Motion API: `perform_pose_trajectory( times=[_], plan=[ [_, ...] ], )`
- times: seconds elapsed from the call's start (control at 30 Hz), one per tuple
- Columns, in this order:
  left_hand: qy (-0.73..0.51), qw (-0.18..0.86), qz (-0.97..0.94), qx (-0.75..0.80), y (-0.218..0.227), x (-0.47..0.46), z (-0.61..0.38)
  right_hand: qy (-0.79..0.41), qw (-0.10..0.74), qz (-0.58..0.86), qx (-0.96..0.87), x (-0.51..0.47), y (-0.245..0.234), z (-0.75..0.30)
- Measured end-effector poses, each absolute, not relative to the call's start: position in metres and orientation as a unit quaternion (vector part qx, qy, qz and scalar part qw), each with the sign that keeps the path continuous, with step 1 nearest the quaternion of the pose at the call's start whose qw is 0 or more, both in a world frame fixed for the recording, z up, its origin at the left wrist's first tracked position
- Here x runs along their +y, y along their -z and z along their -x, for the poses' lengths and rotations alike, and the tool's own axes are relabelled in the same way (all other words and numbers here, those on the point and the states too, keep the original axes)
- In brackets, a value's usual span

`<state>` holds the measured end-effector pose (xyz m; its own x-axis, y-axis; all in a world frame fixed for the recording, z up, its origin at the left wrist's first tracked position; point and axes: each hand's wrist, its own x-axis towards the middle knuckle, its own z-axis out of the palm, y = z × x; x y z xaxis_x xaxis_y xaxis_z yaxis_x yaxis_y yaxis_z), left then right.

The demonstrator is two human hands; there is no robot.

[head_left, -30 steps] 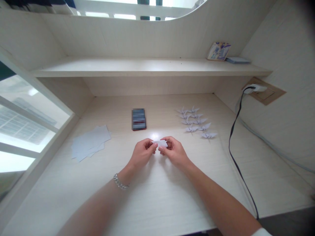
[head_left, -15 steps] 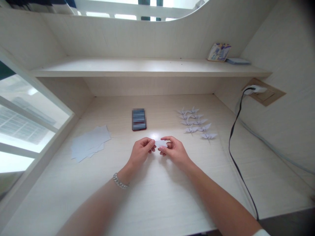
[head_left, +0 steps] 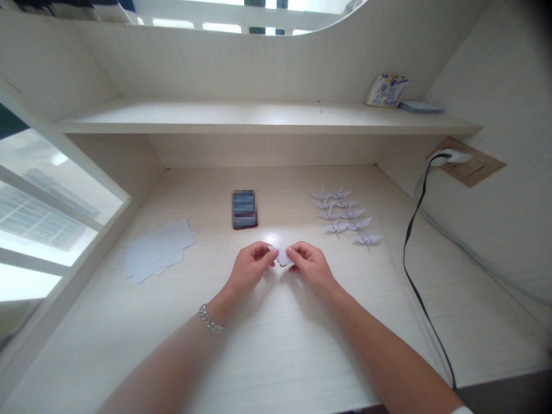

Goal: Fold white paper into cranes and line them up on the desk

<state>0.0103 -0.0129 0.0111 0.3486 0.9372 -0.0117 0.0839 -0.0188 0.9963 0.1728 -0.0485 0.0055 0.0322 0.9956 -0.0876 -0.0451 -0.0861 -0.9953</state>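
Note:
A small folded piece of pale paper (head_left: 282, 256) is pinched between both hands just above the desk, near its middle. My left hand (head_left: 250, 269) grips its left end with thumb and fingers closed; a chain bracelet circles that wrist. My right hand (head_left: 309, 265) closes on its right end. Several finished paper cranes (head_left: 345, 215) lie in rows on the desk to the right, beyond my right hand. A loose stack of pale paper sheets (head_left: 157, 250) lies to the left.
A phone (head_left: 244, 209) lies flat behind my hands. A black cable (head_left: 413, 253) runs from a wall socket (head_left: 455, 156) down across the desk's right side. A shelf (head_left: 259, 118) above holds a small packet (head_left: 386, 90) and a flat pad. A window sits at left.
My hands have drawn slightly closer together on the paper, which now looks more folded and narrower. The fingers have shifted their grip; the arms stay in place.

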Motion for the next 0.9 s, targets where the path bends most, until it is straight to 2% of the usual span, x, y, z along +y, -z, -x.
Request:
perform_pose_trajectory(
  times=[0.27, 0.5, 0.7, 0.9],
  plan=[
    [-0.379, 0.568, -0.599, 0.419, -0.0129, -0.0131, -0.008, -0.486, 0.488, 0.528, -0.497, -0.0503, -0.0086, -0.1721],
    [-0.381, 0.573, -0.588, 0.424, -0.0133, -0.0126, -0.0101, -0.5, 0.496, 0.524, -0.48, -0.0498, -0.0106, -0.1721],
    [-0.38, 0.644, -0.555, 0.364, -0.0142, -0.0164, -0.0135, -0.47, 0.545, 0.532, -0.447, -0.0491, -0.0119, -0.1719],
    [-0.39, 0.647, -0.551, 0.355, -0.0132, -0.0191, -0.0149, -0.393, 0.542, 0.569, -0.477, -0.0526, -0.0108, -0.1695]
  ],
)
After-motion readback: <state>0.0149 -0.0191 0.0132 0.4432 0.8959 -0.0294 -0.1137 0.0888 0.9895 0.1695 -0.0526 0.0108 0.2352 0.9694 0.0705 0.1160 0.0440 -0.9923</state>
